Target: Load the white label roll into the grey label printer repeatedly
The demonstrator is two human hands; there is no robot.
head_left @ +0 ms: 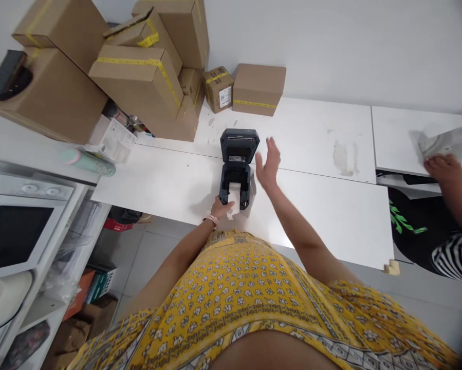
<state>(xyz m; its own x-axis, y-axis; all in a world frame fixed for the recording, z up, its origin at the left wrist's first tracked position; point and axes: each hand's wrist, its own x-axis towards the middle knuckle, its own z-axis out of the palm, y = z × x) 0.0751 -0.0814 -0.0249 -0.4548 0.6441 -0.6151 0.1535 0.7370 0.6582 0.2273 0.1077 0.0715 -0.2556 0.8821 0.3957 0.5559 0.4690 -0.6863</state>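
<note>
A dark label printer [236, 149] stands on the white table with its lid tipped up and back. A white paper strip [234, 195] runs out of its front and hangs toward the table's near edge. My left hand [220, 207], with a pink band at the wrist, closes on the printer's front left corner. Its thumb lies over the edge of the paper; the other fingers are partly hidden. To the right of the lid, my right hand [268, 164] is raised with its fingers apart, holding nothing and not touching the printer.
Cardboard boxes [138, 77] with yellow tape pile up at the back left; a smaller carton [258, 87] stands behind the printer. A green bottle [88, 161] lies at the left. At the far right, another person's hand [446, 168] touches a pale bag [452, 144].
</note>
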